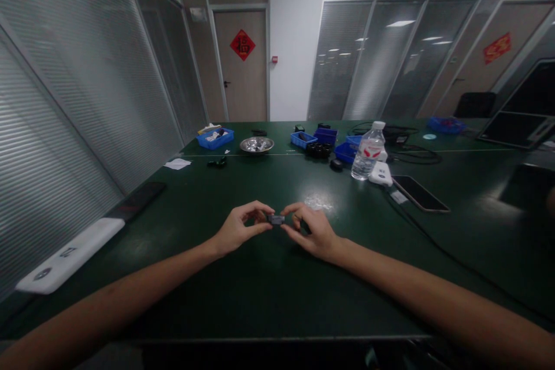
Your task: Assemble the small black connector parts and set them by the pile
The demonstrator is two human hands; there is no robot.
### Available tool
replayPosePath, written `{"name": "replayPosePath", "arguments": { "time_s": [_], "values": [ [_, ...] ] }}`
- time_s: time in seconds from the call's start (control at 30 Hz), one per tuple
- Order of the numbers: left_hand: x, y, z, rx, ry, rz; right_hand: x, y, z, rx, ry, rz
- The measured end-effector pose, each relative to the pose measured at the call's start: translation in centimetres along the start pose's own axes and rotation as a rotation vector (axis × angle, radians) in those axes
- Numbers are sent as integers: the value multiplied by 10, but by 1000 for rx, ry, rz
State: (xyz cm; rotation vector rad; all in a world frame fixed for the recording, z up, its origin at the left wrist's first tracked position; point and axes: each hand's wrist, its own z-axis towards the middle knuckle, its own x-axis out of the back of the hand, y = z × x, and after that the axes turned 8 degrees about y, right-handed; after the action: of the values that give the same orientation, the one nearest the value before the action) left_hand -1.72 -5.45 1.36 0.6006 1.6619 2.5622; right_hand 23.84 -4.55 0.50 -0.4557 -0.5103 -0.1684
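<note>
A small grey block-shaped part [276,219] is held just above the dark green table [269,295], between both hands. My left hand [240,228] pinches its left end with thumb and fingertips. My right hand [309,230] pinches its right end, fingers curled. What the part is cannot be made out in the dim light.
Far side of the table: blue bins [215,138] [326,140], a metal bowl [256,144], small black parts [319,151], a water bottle [367,152], a white device [380,174], a phone [420,193] with a cable. A white bar [71,254] and dark phone [137,200] lie at left.
</note>
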Motion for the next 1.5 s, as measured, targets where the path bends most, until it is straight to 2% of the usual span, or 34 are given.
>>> {"name": "replayPosePath", "arguments": {
  "time_s": [0.23, 0.63, 0.83, 1.03, 1.13, 1.23, 1.37, 1.5],
  "values": [
    [0, 0, 0, -83, -26, -20, 0, 1, -1, -2, -12, -5],
    [-1, -3, 0, -91, -10, 14, -1, 4, -4, 26, -17, 1],
    [-2, -2, 1, -149, -26, 73, -2, 2, -2, 26, -41, 1],
    [-2, 0, 1, -136, 8, 219, 1, 0, 1, -64, -166, -101],
    [-3, -5, 3, -52, -32, 319, 3, 4, 3, -126, -271, -238],
    [-2, -11, 5, 3, -84, 386, 4, 9, 5, -130, -359, -323],
    [-2, -15, 5, -8, -95, 427, 5, 12, 4, -85, -410, -342],
    [-3, -13, 5, -20, -98, 433, 5, 10, 3, -85, -399, -358]
  ]
}}
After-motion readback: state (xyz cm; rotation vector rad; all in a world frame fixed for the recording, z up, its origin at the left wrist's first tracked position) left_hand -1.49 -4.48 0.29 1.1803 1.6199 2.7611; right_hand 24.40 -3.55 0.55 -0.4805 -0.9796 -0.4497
